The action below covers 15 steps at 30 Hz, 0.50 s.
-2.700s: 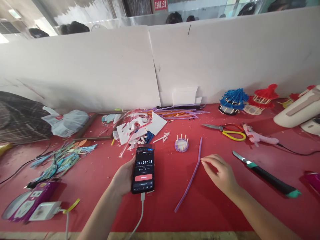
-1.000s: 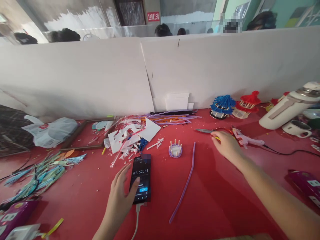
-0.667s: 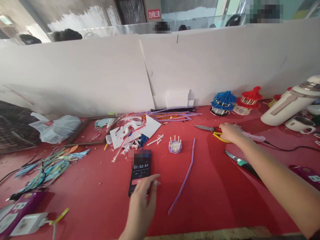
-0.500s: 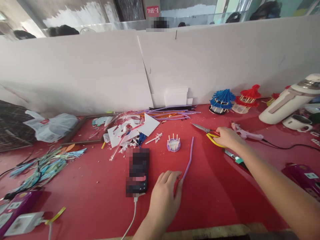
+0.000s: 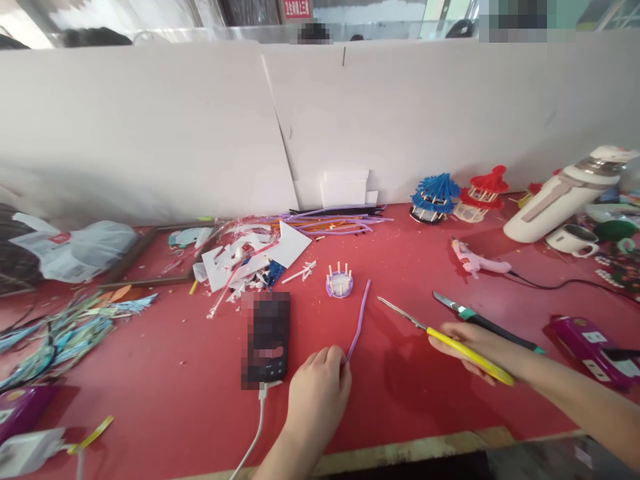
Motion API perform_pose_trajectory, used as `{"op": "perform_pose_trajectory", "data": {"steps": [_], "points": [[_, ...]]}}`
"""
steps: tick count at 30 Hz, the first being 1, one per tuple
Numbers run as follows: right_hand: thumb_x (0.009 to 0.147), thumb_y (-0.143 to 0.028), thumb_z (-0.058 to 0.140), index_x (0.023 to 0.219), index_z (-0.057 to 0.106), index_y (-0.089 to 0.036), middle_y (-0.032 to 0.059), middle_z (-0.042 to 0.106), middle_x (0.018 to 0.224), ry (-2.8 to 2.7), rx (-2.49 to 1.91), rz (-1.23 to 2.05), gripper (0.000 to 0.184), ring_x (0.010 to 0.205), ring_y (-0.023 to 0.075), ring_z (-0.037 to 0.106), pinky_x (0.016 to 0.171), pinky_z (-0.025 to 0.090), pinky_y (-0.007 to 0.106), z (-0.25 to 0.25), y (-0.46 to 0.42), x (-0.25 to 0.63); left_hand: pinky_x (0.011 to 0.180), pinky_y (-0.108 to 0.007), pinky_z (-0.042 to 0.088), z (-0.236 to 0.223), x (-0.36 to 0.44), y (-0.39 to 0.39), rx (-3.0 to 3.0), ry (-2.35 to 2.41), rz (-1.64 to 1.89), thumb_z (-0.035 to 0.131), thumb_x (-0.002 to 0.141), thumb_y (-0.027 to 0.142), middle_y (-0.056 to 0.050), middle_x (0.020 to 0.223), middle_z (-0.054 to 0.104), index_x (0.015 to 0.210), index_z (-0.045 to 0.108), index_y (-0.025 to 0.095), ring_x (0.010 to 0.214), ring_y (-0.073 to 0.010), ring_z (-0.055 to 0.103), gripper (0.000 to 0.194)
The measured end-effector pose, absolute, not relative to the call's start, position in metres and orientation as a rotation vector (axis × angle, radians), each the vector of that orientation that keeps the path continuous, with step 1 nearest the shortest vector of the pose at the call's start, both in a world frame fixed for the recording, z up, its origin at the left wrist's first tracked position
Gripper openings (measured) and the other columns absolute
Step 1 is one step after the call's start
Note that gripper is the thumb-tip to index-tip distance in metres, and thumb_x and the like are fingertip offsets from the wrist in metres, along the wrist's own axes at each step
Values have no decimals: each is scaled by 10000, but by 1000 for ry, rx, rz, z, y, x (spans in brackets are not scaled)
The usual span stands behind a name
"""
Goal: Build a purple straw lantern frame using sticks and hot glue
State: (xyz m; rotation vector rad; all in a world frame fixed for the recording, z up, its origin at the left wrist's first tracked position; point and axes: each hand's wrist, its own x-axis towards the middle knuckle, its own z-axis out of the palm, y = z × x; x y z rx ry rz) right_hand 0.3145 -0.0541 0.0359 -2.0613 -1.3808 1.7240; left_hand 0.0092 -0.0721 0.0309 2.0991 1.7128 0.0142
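My left hand [image 5: 319, 390] is closed on the lower end of a purple pipe cleaner [image 5: 360, 321], whose free part slants up and away over the red table. In my right hand [image 5: 473, 343] is a pair of scissors with yellow handles [image 5: 467, 355], the blades pointing left toward the pipe cleaner but apart from it. Beyond the left hand stands a small round purple-edged base with several upright sticks [image 5: 339, 283]. A utility knife [image 5: 480, 320] with a black and green handle lies behind the right hand.
A phone [image 5: 273, 340] on a white cable lies left of my left hand. Paper scraps [image 5: 245, 260] and pipe cleaners [image 5: 330, 223] lie farther back. To the right are a pink glue gun [image 5: 480, 260], blue [image 5: 435, 199] and red [image 5: 483, 193] small pavilions, a thermos [image 5: 560, 200] and a mug [image 5: 573, 241].
My right hand has drawn the scissors nearer me and turned them, uncovering the utility knife. My left hand keeps hold of the pipe cleaner. The view has shifted slightly.
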Motion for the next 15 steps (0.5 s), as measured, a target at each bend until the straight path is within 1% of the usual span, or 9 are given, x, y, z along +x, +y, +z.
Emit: {"op": "perform_pose_trajectory", "data": {"steps": [2, 4, 7, 9, 12, 15], "points": [[748, -673, 644, 776, 450, -255, -96, 378, 437, -1217, -2072, 1830, 462, 339, 90, 346, 300, 269, 185, 34, -55, 317, 705, -336, 429, 32, 3, -77, 2096, 1722, 7, 466, 934, 190, -86, 910, 729, 889, 613, 211, 867, -273, 685, 156], [720, -645, 696, 799, 479, -239, -88, 419, 507, -1155, -2029, 1876, 467, 354, 70, 368, 288, 282, 165, 35, -52, 316, 721, -334, 443, 32, -2, -80, 2105, 1729, 13, 459, 937, 165, -70, 899, 727, 878, 615, 210, 863, -260, 683, 173], [737, -628, 704, 841, 515, -215, -66, 484, 612, -1112, -1998, 1936, 466, 368, 45, 389, 282, 292, 150, 41, -45, 310, 723, -326, 469, 30, -9, -81, 2166, 1724, 72, 458, 942, 141, -48, 880, 722, 873, 619, 206, 847, -242, 686, 187], [749, -619, 699, 873, 532, -210, -55, 507, 641, -1077, -2008, 1956, 460, 374, 44, 397, 285, 290, 148, 45, -41, 306, 703, -314, 484, 29, -12, -81, 2222, 1700, 132, 484, 937, 145, -29, 857, 719, 871, 621, 208, 814, -226, 688, 165], [747, -631, 696, 875, 549, -219, -46, 511, 604, -1086, -2024, 1968, 455, 374, 59, 398, 291, 273, 152, 46, -35, 301, 667, -299, 494, 26, -16, -80, 2296, 1657, 184, 523, 917, 132, -9, 825, 715, 856, 623, 213, 762, -209, 688, 142], [751, -695, 654, 829, 546, -228, -52, 463, 500, -1185, -2010, 1958, 485, 353, 81, 391, 293, 265, 163, 42, -30, 299, 646, -294, 496, 24, -16, -79, 2360, 1619, 202, 544, 900, 115, -3, 798, 710, 836, 624, 216, 734, -205, 687, 144]]}}
